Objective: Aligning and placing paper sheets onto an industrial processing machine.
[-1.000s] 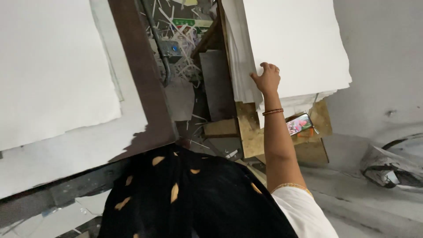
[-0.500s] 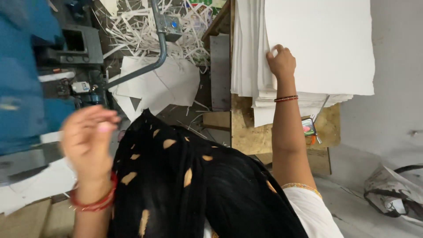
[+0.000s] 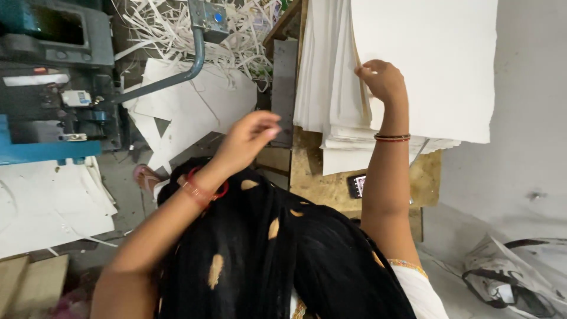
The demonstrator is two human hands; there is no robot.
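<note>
Item: tall stack of large white paper sheets (image 3: 413,65), lying on a brown chipboard table (image 3: 322,177) at the far right of the scene, with its near edge overhanging the board.

Handling, as judged: a single sheet is light, thin and limp, apt to sag, crease or tear if lifted by one corner. The whole stack would be heavy. Sheet faces look smooth and likely to slide on one another. The best hold appears to be along a free edge, both hands well apart.

Right hand (image 3: 383,80): raised on the stack, fingers curled together into the left edge of the upper sheets, apparently parting them from the pile beneath. Whether a sheet is truly pinched cannot be told.

Left hand (image 3: 251,133): in the air left of the stack, holding nothing, fingers loosely gathered and pointing toward the paper.

Edges and room: the lower layers of the stack are ragged and stepped at the near edge. A grey wall (image 3: 525,118) stands just beside it on the right. A dark phone (image 3: 356,185) lies on the table under the overhang. To the left are a blue-green machine (image 3: 53,71) with a grey bent pipe (image 3: 171,74), white paper shreds (image 3: 171,29) and loose white offcut sheets on the floor (image 3: 189,112). Open room lies mainly toward the near left.
</note>
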